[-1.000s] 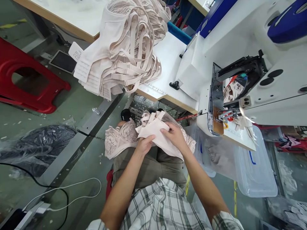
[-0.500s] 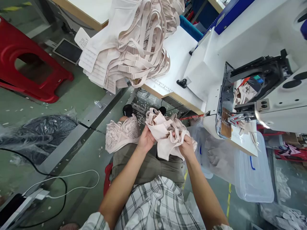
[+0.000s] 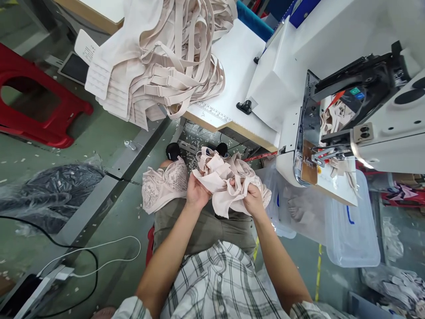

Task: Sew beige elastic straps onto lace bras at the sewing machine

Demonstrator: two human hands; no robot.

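My L hand clamped on beige bra, R hand clamped on its straps; it's across my lap, w/ pile of bras on surface ahead, sewing machine to R.

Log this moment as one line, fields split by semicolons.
left hand: holds beige bra; right hand: holds same bra; bra: over lap; stacked bras: on white table

Both hands engaged: left hand and right hand grip a beige lace bra over the lap. Stacked matching bras overhang the white worktop edge ahead. Sewing machine stands at right; red stool on floor, left.
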